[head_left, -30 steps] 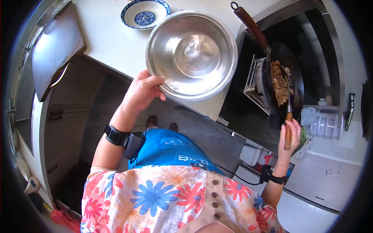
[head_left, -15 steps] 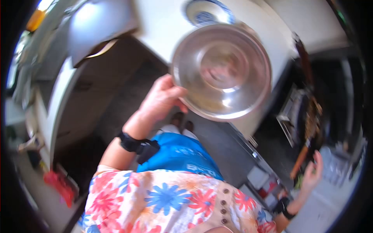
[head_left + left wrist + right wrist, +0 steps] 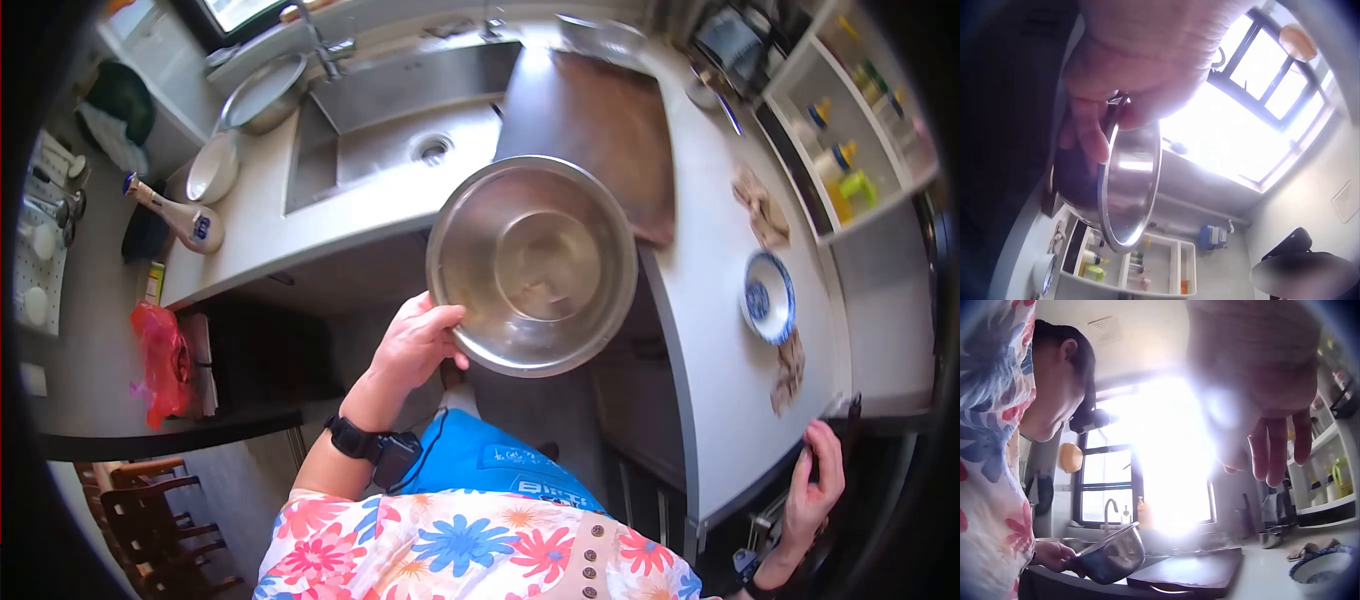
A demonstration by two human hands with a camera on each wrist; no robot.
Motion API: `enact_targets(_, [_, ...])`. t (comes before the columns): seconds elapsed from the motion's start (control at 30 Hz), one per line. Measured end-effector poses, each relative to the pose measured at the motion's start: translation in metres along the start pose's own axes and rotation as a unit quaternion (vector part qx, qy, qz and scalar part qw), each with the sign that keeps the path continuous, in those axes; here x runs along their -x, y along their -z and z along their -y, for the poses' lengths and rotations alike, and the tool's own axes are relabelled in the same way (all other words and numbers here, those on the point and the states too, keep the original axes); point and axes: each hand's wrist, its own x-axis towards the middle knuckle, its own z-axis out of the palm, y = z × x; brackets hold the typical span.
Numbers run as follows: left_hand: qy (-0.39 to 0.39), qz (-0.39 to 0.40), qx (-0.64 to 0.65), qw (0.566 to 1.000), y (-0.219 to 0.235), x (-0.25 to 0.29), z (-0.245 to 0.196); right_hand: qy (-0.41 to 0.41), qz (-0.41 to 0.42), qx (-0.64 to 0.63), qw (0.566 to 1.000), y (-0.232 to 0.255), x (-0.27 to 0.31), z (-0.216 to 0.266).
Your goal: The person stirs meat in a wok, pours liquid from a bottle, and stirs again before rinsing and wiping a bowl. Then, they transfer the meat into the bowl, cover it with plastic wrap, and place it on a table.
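A round stainless steel basin [image 3: 475, 235] hangs out in front of the body, with no food showing in it. My left hand [image 3: 413, 345] grips its rim, thumb on the inner side and fingers underneath. Seen from the left wrist, the fingers [image 3: 1092, 137] curl over the basin's [image 3: 1132, 181] edge. My right hand [image 3: 815, 490] holds nothing and hovers at the far right by the counter's end, its fingers loosely bent. The right wrist view shows those fingers [image 3: 1277, 447] hanging down, with the tilted basin [image 3: 1113, 553] beyond.
Ahead is a sink [image 3: 400, 150] with a dark board [image 3: 600, 140] beside it. A blue-and-white bowl [image 3: 770, 300] and crumpled cloths [image 3: 762, 210] lie on the right counter. A bottle [image 3: 190, 220] stands at the left. A red plastic bag [image 3: 162, 365] hangs below it.
My right hand has let go of the wooden-handled spatula in the wok. The view has turned left, from stove to sink, and my left hand has carried the basin along.
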Motion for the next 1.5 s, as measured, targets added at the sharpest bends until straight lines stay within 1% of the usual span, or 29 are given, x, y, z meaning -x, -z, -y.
enact_targets(0.07, [-0.036, -0.003, 0.021, 0.999, 0.046, -0.013, -0.035, 0.023, -0.026, -0.018, 0.999, -0.038, -0.055, 0.041])
enact_targets(0.13, [-0.068, -0.018, 0.017, 0.997, 0.087, -0.026, -0.069, 0.054, -0.012, -0.066, 0.996, -0.076, -0.109, 0.077])
enact_targets(0.2, [-0.079, -0.048, 0.008, 0.996, 0.114, -0.04, -0.103, 0.115, 0.004, -0.102, 0.988, -0.111, -0.169, 0.113])
enact_targets(0.27, [-0.085, -0.041, -0.018, 0.995, 0.14, -0.055, -0.131, 0.122, 0.041, -0.158, 0.979, -0.144, -0.227, 0.145])
enact_targets(0.3, [-0.09, -0.04, -0.013, 0.995, 0.15, -0.064, -0.144, 0.131, 0.068, -0.167, 0.975, -0.16, -0.258, 0.155])
enact_targets(0.37, [-0.068, -0.063, -0.031, 0.995, 0.166, -0.084, -0.167, 0.143, 0.122, -0.178, 0.966, -0.188, -0.32, 0.177])
enact_targets(0.4, [-0.074, -0.063, -0.025, 0.995, 0.172, -0.093, -0.175, 0.148, 0.151, -0.18, 0.961, -0.2, -0.352, 0.187])
enact_targets(0.47, [-0.076, -0.095, -0.032, 0.992, 0.183, -0.111, -0.191, 0.126, 0.223, -0.326, 0.91, -0.226, -0.413, 0.213])
enact_targets(0.5, [-0.064, -0.108, -0.03, 0.992, 0.191, -0.121, -0.195, 0.148, 0.227, -0.329, 0.905, -0.239, -0.442, 0.23])
enact_targets(0.53, [-0.068, -0.112, -0.029, 0.991, 0.198, -0.13, -0.201, 0.168, 0.23, -0.335, 0.898, -0.253, -0.469, 0.25])
enact_targets(0.6, [-0.055, -0.123, -0.023, 0.991, 0.208, -0.144, -0.207, 0.254, 0.241, -0.323, 0.879, -0.285, -0.52, 0.294])
enact_targets(0.7, [-0.046, -0.147, -0.03, 0.988, 0.217, -0.162, -0.223, 0.298, 0.211, -0.326, 0.872, -0.335, -0.579, 0.363])
enact_targets(0.77, [-0.035, -0.17, -0.029, 0.984, 0.223, -0.172, -0.233, 0.309, 0.204, -0.331, 0.868, -0.359, -0.6, 0.4])
enact_targets(0.83, [-0.03, -0.192, -0.034, 0.98, 0.227, -0.178, -0.245, 0.427, 0.27, -0.328, 0.798, -0.372, -0.614, 0.431])
enact_targets(0.87, [-0.023, -0.208, -0.044, 0.977, 0.229, -0.18, -0.249, 0.429, 0.278, -0.328, 0.794, -0.371, -0.612, 0.441])
enact_targets(0.93, [-0.014, -0.224, -0.035, 0.974, 0.236, -0.185, -0.257, 0.495, 0.327, -0.337, 0.731, -0.366, -0.597, 0.452])
enact_targets(0.97, [-0.017, -0.233, -0.033, 0.972, 0.239, -0.187, -0.26, 0.497, 0.348, -0.364, 0.706, -0.374, -0.597, 0.454])
enact_targets(1.0, [-0.019, -0.242, -0.033, 0.97, 0.243, -0.189, -0.262, 0.497, 0.355, -0.366, 0.703, -0.383, -0.608, 0.457])
enact_targets(1.07, [-0.019, -0.251, -0.028, 0.967, 0.248, -0.192, -0.268, 0.481, 0.386, -0.288, 0.732, -0.406, -0.644, 0.466])
enact_targets(1.1, [-0.023, -0.255, -0.027, 0.966, 0.249, -0.193, -0.271, 0.428, 0.397, -0.197, 0.787, -0.428, -0.655, 0.475])
enact_targets(1.13, [-0.019, -0.26, -0.025, 0.965, 0.249, -0.194, -0.274, 0.459, 0.339, -0.104, 0.815, -0.458, -0.664, 0.479])
enact_targets(1.17, [-0.02, -0.253, -0.032, 0.967, 0.249, -0.195, -0.277, 0.482, 0.275, -0.01, 0.832, -0.485, -0.669, 0.48])
enact_targets(1.2, [-0.019, -0.245, -0.039, 0.969, 0.25, -0.196, -0.279, 0.482, 0.281, -0.014, 0.83, -0.502, -0.672, 0.482])
enact_targets(1.27, [-0.012, -0.248, -0.037, 0.968, 0.25, -0.2, -0.281, 0.472, 0.218, 0.159, 0.839, -0.524, -0.672, 0.481])
enact_targets(1.3, [-0.01, -0.247, -0.036, 0.968, 0.251, -0.202, -0.28, 0.513, 0.184, 0.178, 0.819, -0.527, -0.673, 0.477])
enact_targets(1.33, [-0.005, -0.247, -0.031, 0.969, 0.254, -0.205, -0.279, 0.513, 0.19, 0.18, 0.817, -0.531, -0.673, 0.473])
enact_targets(1.4, [0.013, -0.232, -0.03, 0.972, 0.257, -0.211, -0.275, 0.493, 0.204, 0.242, 0.81, -0.526, -0.67, 0.47])
enact_targets(1.43, [0.012, -0.23, -0.023, 0.973, 0.256, -0.214, -0.276, 0.493, 0.206, 0.246, 0.809, -0.525, -0.668, 0.466])
enact_targets(1.5, [0.008, -0.226, -0.022, 0.974, 0.261, -0.223, -0.271, 0.44, 0.263, 0.18, 0.839, -0.523, -0.667, 0.461])
